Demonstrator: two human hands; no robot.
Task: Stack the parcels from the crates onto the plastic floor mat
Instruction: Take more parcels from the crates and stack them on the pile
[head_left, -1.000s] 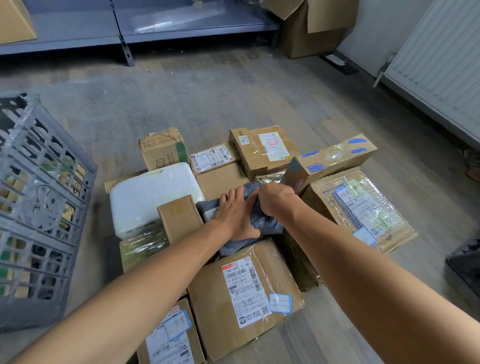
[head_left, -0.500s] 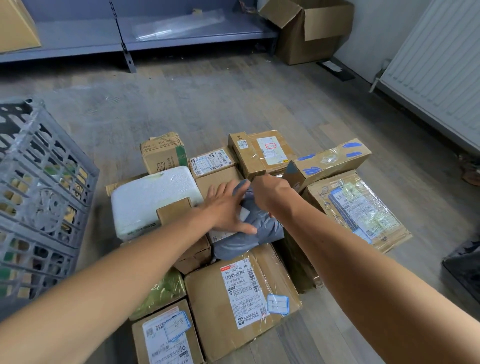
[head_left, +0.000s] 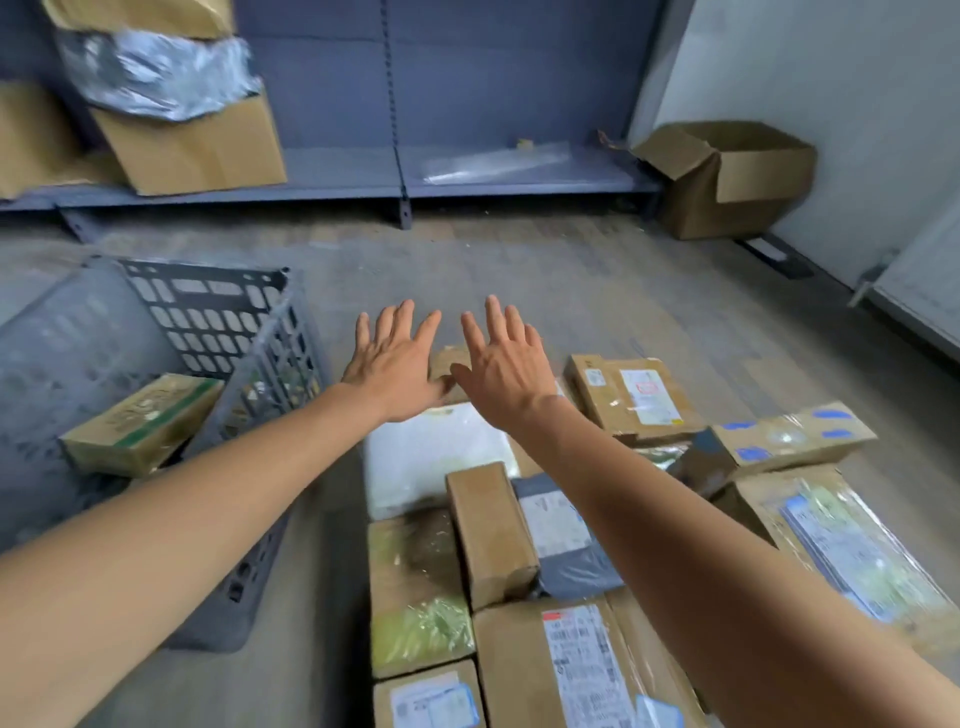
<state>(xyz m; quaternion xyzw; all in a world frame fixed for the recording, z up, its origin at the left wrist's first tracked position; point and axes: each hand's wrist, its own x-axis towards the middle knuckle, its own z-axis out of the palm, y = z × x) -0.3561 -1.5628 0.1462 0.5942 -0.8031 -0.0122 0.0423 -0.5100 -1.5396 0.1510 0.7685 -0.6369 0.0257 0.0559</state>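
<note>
Both hands are up and empty. The left hand (head_left: 397, 364) and right hand (head_left: 506, 374) are side by side, fingers straight and spread, thumbs close together. Below the wrists sit a white foam parcel (head_left: 441, 452) and a grey mailer bag (head_left: 566, 540), its label too blurred to read. Right of the right hand, a carton (head_left: 631, 395) carries a red-stamped label. Left of the left hand, the grey crate (head_left: 208, 317) holds a green-striped box (head_left: 140, 423).

Crate (head_left: 218, 332) left of parcels (head_left: 519, 571); one box (head_left: 140, 423) inside crate; shelf (head_left: 363, 182) behind.
</note>
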